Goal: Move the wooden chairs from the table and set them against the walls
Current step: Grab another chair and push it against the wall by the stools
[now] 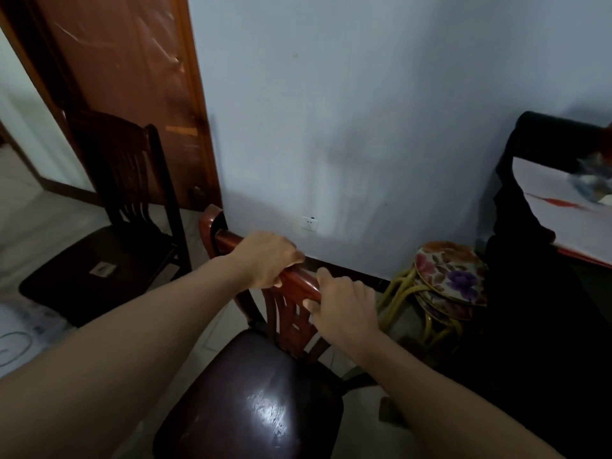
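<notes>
A reddish wooden chair (pixel 258 392) with a glossy dark seat stands right below me, its back toward the pale wall (pixel 364 111). My left hand (pixel 266 258) and my right hand (pixel 344 309) both grip its top rail, left hand further along the rail. A second, darker wooden chair (pixel 109 256) stands at the left in front of the brown door (pixel 132 87), facing into the room. The table (pixel 569 223) with a white cloth is at the right edge.
Stacked rattan stools (pixel 447 279) with floral cushions sit in the corner between wall and table. A dark cloth-draped chair (pixel 530 226) stands at the table. A wall socket (pixel 309 223) is low on the wall. An open doorway lies far left.
</notes>
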Tool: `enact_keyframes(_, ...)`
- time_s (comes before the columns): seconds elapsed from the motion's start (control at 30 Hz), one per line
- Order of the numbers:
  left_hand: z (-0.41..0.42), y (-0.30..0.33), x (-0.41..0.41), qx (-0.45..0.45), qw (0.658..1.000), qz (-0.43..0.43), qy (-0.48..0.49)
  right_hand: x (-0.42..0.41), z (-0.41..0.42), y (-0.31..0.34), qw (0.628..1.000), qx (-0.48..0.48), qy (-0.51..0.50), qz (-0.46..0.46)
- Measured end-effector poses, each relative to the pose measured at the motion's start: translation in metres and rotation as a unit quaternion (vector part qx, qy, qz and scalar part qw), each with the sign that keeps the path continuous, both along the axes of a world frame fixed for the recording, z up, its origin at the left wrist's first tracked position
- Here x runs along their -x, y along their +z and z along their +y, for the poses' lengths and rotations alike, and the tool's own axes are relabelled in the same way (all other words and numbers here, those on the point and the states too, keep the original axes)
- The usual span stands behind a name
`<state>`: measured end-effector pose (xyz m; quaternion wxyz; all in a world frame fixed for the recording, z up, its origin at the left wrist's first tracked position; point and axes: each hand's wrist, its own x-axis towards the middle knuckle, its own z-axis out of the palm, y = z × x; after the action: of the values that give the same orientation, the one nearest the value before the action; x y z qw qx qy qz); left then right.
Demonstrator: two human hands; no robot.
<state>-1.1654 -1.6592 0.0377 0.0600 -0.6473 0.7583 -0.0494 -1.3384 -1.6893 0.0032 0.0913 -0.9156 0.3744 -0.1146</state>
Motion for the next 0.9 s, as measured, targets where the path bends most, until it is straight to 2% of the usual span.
enact_keyframes(0.2, -0.082, 0.021, 0.001, -0.004, 0.997, -0.054, 0.05, -0.002, -0.097, 0.019, 0.998, 0.035, 0.05, 0.002)
enact_keyframes(0.4, -0.162, 0.029, 0.004, 0.011, 0.996, -0.053, 0.071, 0.0, -0.191, 0.028, 0.995, 0.054, 0.078, 0.018)
enact_keyframes(0.63, -0.256, 0.028, -0.005, 0.029, 0.996, -0.052, 0.061, -0.011, -0.288, 0.031, 0.994, 0.082, 0.055, 0.038)
enact_keyframes(0.9, -0.38, 0.018, -0.036, 0.025, 0.999, -0.041, -0.004, -0.037, -0.398, 0.026, 0.994, 0.073, -0.003, 0.078)
